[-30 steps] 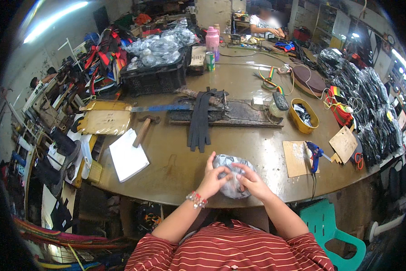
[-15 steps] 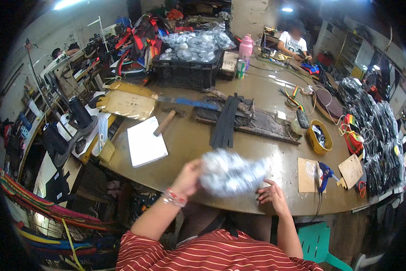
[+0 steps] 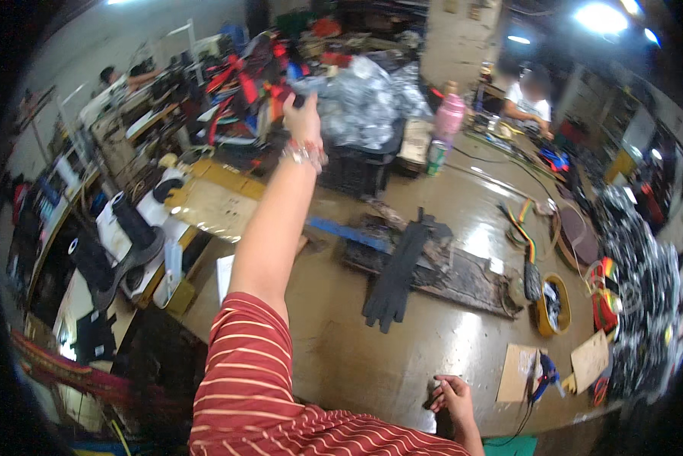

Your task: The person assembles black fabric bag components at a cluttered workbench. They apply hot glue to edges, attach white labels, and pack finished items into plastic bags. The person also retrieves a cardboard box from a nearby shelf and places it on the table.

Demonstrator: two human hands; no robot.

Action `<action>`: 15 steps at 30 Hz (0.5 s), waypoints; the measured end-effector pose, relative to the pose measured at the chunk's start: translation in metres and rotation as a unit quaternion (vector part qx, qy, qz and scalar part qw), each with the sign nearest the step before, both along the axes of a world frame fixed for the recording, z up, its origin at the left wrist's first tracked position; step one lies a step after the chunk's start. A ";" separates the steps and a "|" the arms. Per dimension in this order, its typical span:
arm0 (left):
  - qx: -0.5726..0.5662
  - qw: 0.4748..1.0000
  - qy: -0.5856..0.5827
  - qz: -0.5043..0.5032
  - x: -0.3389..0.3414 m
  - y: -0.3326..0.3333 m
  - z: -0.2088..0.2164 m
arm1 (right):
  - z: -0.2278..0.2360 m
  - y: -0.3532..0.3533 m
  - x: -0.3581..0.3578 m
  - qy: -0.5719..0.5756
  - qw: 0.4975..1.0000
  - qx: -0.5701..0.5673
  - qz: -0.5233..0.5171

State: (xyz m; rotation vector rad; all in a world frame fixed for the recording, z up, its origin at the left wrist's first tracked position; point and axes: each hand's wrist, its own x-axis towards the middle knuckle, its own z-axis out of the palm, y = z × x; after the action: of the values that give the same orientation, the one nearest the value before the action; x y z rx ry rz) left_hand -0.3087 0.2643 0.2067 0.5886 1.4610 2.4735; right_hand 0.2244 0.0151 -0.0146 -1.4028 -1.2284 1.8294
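Note:
My left arm stretches far across the table, and my left hand [image 3: 302,121] is at the left side of a heap of clear plastic bags [image 3: 360,106]. Its fingertips touch or nearly touch the plastic, with a dark gap between them; blur hides the exact contact. The bags fill a black plastic crate [image 3: 350,173] and rise above its rim. Low over the near table edge is my right hand [image 3: 452,397], fingers loosely bent and apart, with nothing seen in it. A bundle of black straps [image 3: 396,273] lies mid-table, between the two hands.
On the brown table [image 3: 341,357] are a dark worn board [image 3: 463,283], a yellow tub [image 3: 552,305] and a blue glue gun [image 3: 545,378]. A pink bottle [image 3: 449,115] and green can [image 3: 437,156] stand beside the crate. Black-wrapped bundles [image 3: 638,304] line the right. A person [image 3: 525,105] sits far right.
My left hand has moved from the near edge up to the crate with the plastic bag, which now merges with the heap. My right hand has drawn away from it. The view has shifted.

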 end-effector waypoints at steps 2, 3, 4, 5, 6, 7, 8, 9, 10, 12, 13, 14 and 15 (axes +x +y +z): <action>-0.037 0.981 0.098 0.164 -0.034 -0.045 -0.062 | 0.005 0.007 -0.005 -0.023 1.000 -0.015 0.003; -0.110 0.945 0.076 0.298 -0.050 -0.067 -0.092 | 0.009 0.011 -0.008 -0.063 0.998 -0.023 0.016; -0.237 0.882 0.034 0.405 -0.067 -0.095 -0.122 | 0.013 0.013 -0.013 -0.101 0.994 -0.027 0.027; -0.166 0.908 -0.043 0.382 -0.081 -0.124 -0.150 | 0.017 0.015 -0.019 -0.162 0.986 -0.041 0.031; -0.137 0.904 -0.095 0.394 -0.097 -0.150 -0.174 | 0.022 0.015 -0.025 -0.198 0.977 0.029 0.074; -0.183 0.885 -0.177 0.391 -0.110 -0.177 -0.194 | 0.027 0.015 -0.033 -0.260 0.956 0.085 0.111; -0.272 0.827 -0.230 0.435 -0.125 -0.193 -0.209 | 0.034 0.010 -0.040 -0.346 0.920 0.106 0.147; -0.142 0.907 -0.254 0.303 -0.138 -0.208 -0.221 | 0.041 0.007 -0.048 -0.399 0.889 0.137 0.181; -0.025 0.936 -0.313 0.156 -0.150 -0.215 -0.228 | 0.050 0.003 -0.056 -0.383 0.883 0.164 0.215; -0.036 0.946 -0.321 0.038 -0.169 -0.222 -0.234 | 0.067 -0.008 -0.074 -0.388 0.861 0.180 0.276; -0.040 0.941 -0.336 0.010 -0.174 -0.220 -0.232 | 0.076 -0.013 -0.082 -0.339 0.886 0.155 0.277; -0.038 0.941 -0.335 -0.011 -0.178 -0.218 -0.228 | 0.084 -0.019 -0.090 -0.349 0.887 0.127 0.276; -0.105 0.941 -0.321 0.011 -0.178 -0.211 -0.222 | 0.092 -0.023 -0.095 -0.345 0.889 0.119 0.276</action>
State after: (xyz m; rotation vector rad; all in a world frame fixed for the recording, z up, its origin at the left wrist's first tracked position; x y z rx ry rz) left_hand -0.4870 0.0532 -0.0154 -0.2651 1.4098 2.1648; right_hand 0.1290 -0.0082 0.0772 -1.7445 -2.3259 1.4289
